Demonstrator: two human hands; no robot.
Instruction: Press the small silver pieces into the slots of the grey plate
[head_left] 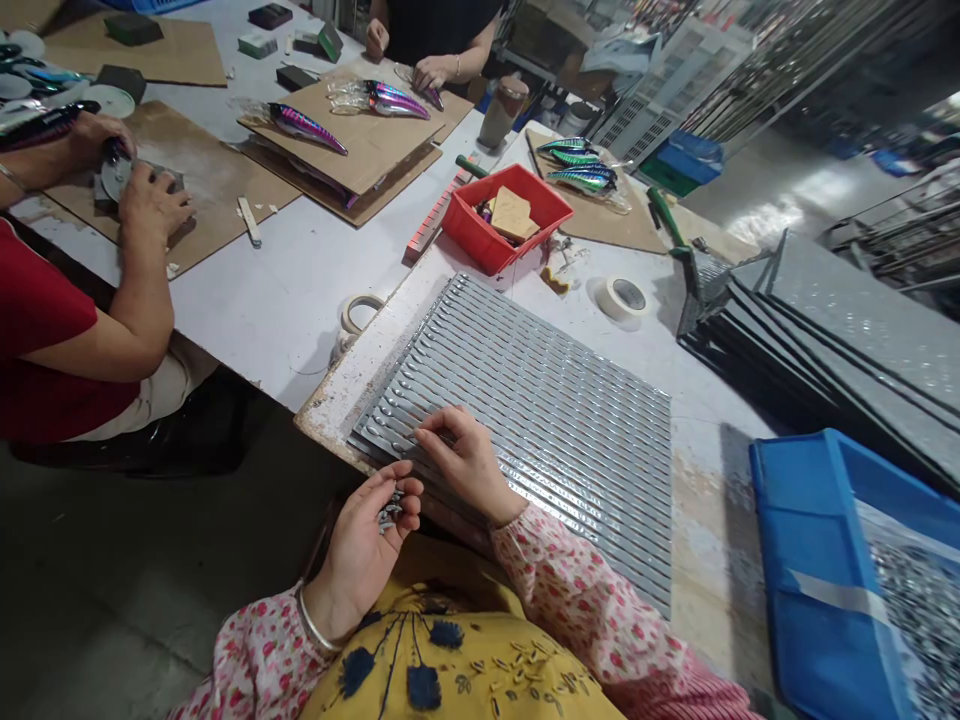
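Note:
A grey ribbed sheet point(540, 400) of small shiny strips lies on the white table in front of me. My right hand point(465, 462) rests on its near left corner, fingers pinched on one strip at the sheet's edge. My left hand point(367, 540) hovers just off the table edge, fingers curled around a small bunch of silvery pieces point(390, 512). Both sleeves are pink and floral.
A blue bin point(847, 570) with glittery pieces sits at the right, stacked grey sheets point(840, 340) behind it. A red tray point(502, 215), tape rolls point(622, 297) and fishing lures point(307, 127) on cardboard lie farther off. A person in red point(75, 330) works at the left, another at the far side.

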